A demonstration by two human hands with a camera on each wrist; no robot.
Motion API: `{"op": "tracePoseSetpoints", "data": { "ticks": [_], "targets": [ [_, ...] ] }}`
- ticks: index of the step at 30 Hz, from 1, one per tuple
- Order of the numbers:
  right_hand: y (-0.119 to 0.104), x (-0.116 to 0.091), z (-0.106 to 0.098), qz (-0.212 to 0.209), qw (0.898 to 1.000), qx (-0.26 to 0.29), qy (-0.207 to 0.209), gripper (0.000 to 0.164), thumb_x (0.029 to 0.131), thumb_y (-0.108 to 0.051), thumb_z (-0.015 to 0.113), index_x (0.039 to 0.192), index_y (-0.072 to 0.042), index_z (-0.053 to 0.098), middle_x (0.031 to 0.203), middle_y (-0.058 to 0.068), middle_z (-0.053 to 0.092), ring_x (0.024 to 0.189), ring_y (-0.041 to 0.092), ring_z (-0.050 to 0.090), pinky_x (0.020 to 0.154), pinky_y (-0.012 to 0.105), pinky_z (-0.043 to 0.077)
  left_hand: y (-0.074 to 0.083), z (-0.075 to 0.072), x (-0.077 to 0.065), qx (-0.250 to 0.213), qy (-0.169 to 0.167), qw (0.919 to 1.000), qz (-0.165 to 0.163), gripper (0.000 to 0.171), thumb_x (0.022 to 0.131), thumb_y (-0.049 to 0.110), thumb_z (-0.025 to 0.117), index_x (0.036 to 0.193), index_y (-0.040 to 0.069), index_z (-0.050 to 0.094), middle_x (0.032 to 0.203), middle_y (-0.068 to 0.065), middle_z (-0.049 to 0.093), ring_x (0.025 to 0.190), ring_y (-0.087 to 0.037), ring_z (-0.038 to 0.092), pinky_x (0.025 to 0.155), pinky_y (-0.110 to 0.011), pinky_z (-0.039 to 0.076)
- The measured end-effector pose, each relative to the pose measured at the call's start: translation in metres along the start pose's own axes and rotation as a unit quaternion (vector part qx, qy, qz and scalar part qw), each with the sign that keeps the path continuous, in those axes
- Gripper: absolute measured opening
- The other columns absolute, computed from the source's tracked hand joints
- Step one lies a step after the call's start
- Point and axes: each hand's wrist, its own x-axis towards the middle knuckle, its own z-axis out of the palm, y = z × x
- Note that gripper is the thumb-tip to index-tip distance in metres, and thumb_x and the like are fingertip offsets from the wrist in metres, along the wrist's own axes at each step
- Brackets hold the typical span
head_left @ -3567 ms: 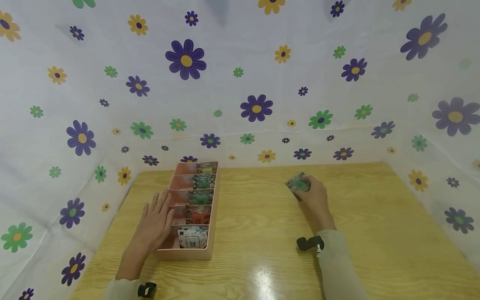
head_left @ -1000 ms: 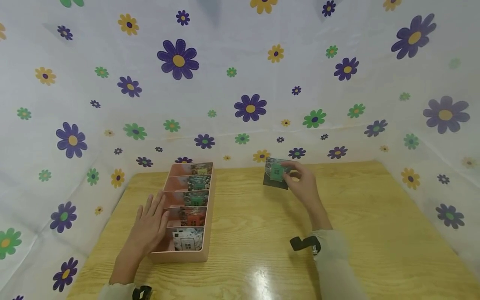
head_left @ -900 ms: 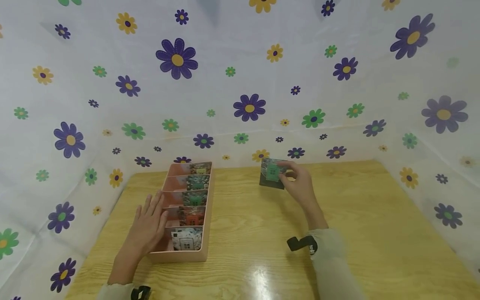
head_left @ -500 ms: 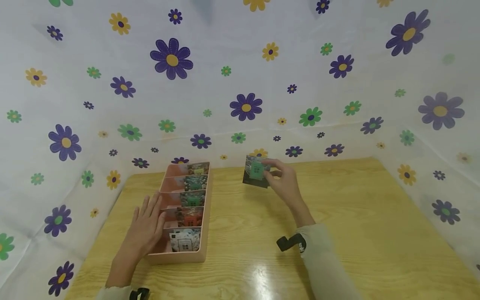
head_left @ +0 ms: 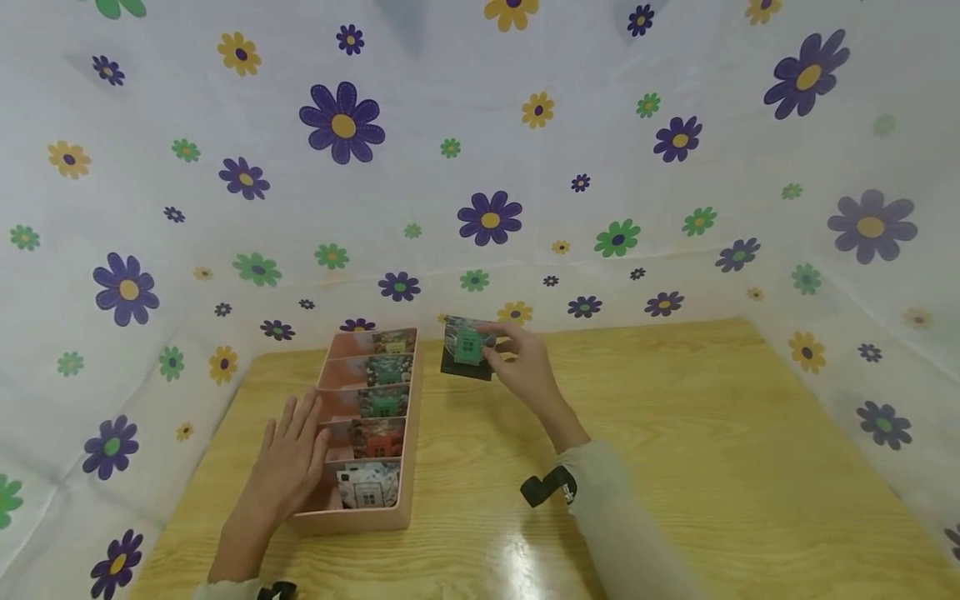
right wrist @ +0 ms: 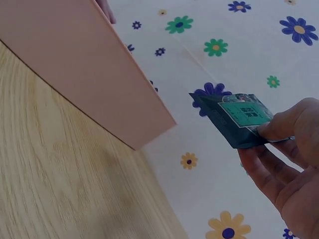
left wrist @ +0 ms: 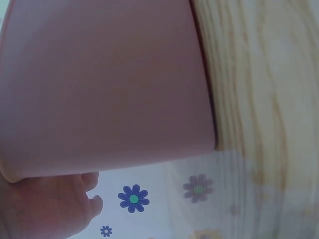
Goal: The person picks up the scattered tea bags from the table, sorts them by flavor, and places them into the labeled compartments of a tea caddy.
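Observation:
My right hand [head_left: 527, 372] pinches a small dark packet with a green label [head_left: 467, 347] between thumb and fingers, above the table just right of the box. In the right wrist view the packet [right wrist: 238, 117] is tilted, with the thumb on its labelled face. A pink divided box [head_left: 414, 467] stands on the left of the table. Its compartments hold packets: a white one [head_left: 369, 485] nearest, then a red one [head_left: 378, 438], green ones [head_left: 384, 403] and a yellow-labelled one [head_left: 393, 342] at the back. My left hand [head_left: 285, 462], fingers straight, rests along the box's left side.
The wood-grain table [head_left: 675, 467] extends to the right of the box. A white cloth with printed flowers [head_left: 420, 167] rises behind the table and along both sides. A black wrist camera [head_left: 549, 486] sits on the right sleeve.
My right hand has carried the green-labelled packet leftward from the right part of the table towards the box. My left hand has stayed at the box's side.

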Motion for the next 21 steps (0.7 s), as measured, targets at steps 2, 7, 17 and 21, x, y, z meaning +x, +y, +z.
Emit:
{"op": "tracePoseSetpoints", "data": {
  "ticks": [2,7,17,21],
  "targets": [
    [-0.004,0.002,0.007,-0.002,1.0,0.008,0.001,0.03,0.093,0.006,0.07,0.123,0.001,0.071,0.125,0.02,0.068,0.096,0.038,0.073,0.068,0.042,0.062,0.0,-0.001,0.001,0.0,0.001,1.0,0.0,0.061,0.113,0.032,0.032,0.161,-0.003,0.021,0.169,-0.021,0.014,0.155,-0.046,0.006,0.118,-0.07,0.009],
    [-0.008,0.005,0.026,0.0,1.0,0.024,-0.005,0.029,0.094,0.006,0.069,0.122,-0.001,0.071,0.124,0.018,0.069,0.097,0.037,0.071,0.066,0.032,0.06,0.0,0.0,0.0,0.003,-0.004,1.0,0.001,0.062,0.113,0.033,0.031,0.162,-0.003,0.02,0.169,-0.022,0.013,0.155,-0.046,0.005,0.118,-0.07,0.008],
    [-0.012,0.005,0.065,-0.008,0.998,0.05,-0.045,0.029,0.098,0.003,0.063,0.124,-0.007,0.07,0.125,0.008,0.07,0.099,0.027,0.072,0.074,0.034,0.062,-0.001,-0.001,-0.005,0.001,0.001,1.0,-0.003,0.062,0.113,0.033,0.032,0.162,-0.002,0.02,0.169,-0.022,0.015,0.154,-0.046,0.008,0.117,-0.071,0.01],
    [-0.013,0.004,0.079,-0.011,0.998,0.05,-0.046,0.03,0.097,0.005,0.065,0.123,-0.008,0.07,0.123,0.008,0.07,0.1,0.025,0.073,0.076,0.031,0.061,0.001,0.0,-0.002,-0.003,0.007,1.0,0.003,0.061,0.113,0.032,0.034,0.161,-0.003,0.022,0.169,-0.022,0.016,0.155,-0.046,0.008,0.118,-0.071,0.009]
  ]
}}
